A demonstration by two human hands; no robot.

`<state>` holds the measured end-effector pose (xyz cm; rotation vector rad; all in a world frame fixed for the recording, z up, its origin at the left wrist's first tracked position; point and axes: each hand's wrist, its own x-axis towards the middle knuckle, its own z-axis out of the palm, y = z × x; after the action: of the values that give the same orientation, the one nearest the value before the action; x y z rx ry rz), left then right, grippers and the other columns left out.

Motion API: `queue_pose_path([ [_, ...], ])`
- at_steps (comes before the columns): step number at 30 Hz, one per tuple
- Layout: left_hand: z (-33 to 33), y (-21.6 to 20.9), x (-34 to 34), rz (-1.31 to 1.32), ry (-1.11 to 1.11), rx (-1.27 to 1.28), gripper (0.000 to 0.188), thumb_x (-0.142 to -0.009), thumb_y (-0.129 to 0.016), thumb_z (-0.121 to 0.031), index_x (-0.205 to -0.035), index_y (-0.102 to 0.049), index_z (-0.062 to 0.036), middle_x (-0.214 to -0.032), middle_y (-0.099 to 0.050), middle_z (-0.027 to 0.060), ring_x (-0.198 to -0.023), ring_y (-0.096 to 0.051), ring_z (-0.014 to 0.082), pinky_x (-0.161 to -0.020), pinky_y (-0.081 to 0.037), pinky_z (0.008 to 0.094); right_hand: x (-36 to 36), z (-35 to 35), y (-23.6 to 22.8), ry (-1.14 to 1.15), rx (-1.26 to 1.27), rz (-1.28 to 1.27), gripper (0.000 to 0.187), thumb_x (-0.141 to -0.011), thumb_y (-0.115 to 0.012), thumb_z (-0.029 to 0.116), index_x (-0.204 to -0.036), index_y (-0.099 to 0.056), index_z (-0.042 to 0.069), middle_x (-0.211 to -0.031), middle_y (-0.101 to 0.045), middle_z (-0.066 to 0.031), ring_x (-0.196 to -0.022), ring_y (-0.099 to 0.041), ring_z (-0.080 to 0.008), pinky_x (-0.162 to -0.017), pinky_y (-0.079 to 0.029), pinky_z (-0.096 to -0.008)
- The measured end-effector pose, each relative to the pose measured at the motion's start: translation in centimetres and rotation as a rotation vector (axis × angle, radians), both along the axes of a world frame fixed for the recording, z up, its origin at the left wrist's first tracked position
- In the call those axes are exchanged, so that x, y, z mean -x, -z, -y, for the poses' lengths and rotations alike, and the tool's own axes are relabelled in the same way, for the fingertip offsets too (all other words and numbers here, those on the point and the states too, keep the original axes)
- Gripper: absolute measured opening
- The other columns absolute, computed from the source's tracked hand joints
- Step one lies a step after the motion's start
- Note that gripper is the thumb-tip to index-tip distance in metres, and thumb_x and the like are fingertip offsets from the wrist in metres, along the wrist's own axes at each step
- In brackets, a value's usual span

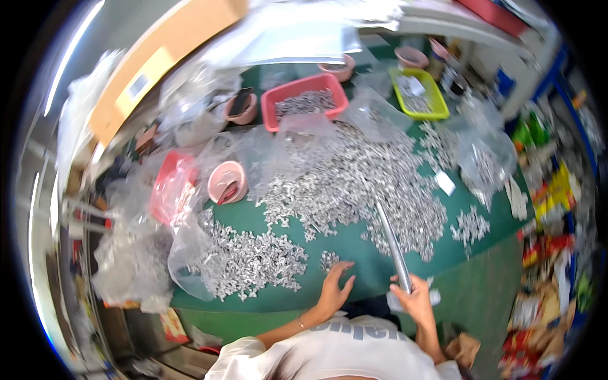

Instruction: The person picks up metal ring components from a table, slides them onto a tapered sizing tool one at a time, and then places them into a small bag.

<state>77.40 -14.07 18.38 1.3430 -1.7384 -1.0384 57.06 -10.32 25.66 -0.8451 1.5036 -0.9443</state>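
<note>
My right hand (415, 300) grips the near end of a long, shiny silver metal bar (392, 244). The bar's far end reaches into a wide heap of small silvery metal parts (354, 174) on the green tabletop (345, 239). My left hand (333, 292) rests close to the near table edge, with its fingers apart and nothing visible in them. Just beyond its fingertips lies a small cluster of parts (329, 260). Farther left, a second pile of these parts (256, 261) spreads out beside a clear plastic bag (190, 263).
At the back stand a pink tray (268, 109) and a yellow-green tray (437, 95), both holding parts. A pink cup (218, 175) is at left. A bag of parts (486, 161), a small group of parts (470, 226) and white gloves (516, 199) lie at right.
</note>
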Motion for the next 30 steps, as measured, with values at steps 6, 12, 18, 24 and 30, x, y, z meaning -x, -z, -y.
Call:
queue_pose_path([
  [6, 4.5, -7.8, 2.8, -0.54, 0.299, -0.398, 0.035, -0.084, -0.051, -0.001, -0.119, -0.044, 0.0015, -0.107, -0.055, 0.0108, -0.099, -0.053, 0.0168, -0.086, -0.041, 0.0292, -1.4, -0.7, -5.6, 0.143, 0.117, -0.278, 0.015, -0.073, -0.066, 0.004, -0.087, -0.061, -0.001, -0.061, -0.052, -0.0022, -0.056, -0.042, -0.0059, -0.051, -0.037, -0.0224],
  [12, 4.8, -13.1, 6.6, -0.817, 0.341, -0.435, 0.034, -0.083, -0.055, 0.0, -0.114, -0.046, 0.0058, -0.1, -0.056, 0.0108, -0.093, -0.054, 0.016, -0.08, -0.045, 0.0285, -1.7, -3.2, -9.4, 0.245, 0.123, -0.581, 0.017, -0.07, -0.065, 0.002, -0.087, -0.061, 0.0, -0.061, -0.053, -0.0133, -0.049, -0.05, -0.0153, -0.05, -0.041, -0.0269],
  [18, 2.7, -13.2, 10.9, -0.764, 0.431, -0.658, 0.028, -0.082, -0.058, 0.0, -0.108, -0.049, 0.005, -0.096, -0.058, 0.0075, -0.09, -0.055, 0.0123, -0.079, -0.044, 0.0249, 1.0, -7.9, -9.3, 0.348, 0.117, -0.777, 0.026, -0.066, -0.069, 0.006, -0.091, -0.061, 0.004, -0.07, -0.06, -0.0159, -0.058, -0.059, -0.0299, -0.054, -0.046, -0.0328],
  [24, -3.1, -10.8, 19.4, -0.729, 0.555, -0.783, 0.022, -0.082, -0.057, 0.001, -0.103, -0.051, 0.0043, -0.096, -0.059, 0.0064, -0.09, -0.055, 0.0116, -0.081, -0.044, 0.0235, 7.6, -15.5, -9.7, 0.404, -0.039, -0.605, 0.035, -0.069, -0.072, 0.017, -0.097, -0.058, -0.001, -0.069, -0.058, -0.0156, -0.057, -0.055, -0.0249, -0.056, -0.044, -0.031],
  [30, -13.2, -8.9, 31.1, -0.64, 0.767, -0.906, 0.022, -0.081, -0.058, -0.003, -0.102, -0.053, 0.0023, -0.093, -0.059, 0.0048, -0.088, -0.055, 0.0104, -0.078, -0.044, 0.023, 16.1, -27.0, -7.6, 0.592, -0.04, -0.444, 0.032, -0.075, -0.067, 0.015, -0.1, -0.057, -0.002, -0.062, -0.051, -0.0074, -0.055, -0.044, -0.0076, -0.051, -0.038, -0.0234],
])
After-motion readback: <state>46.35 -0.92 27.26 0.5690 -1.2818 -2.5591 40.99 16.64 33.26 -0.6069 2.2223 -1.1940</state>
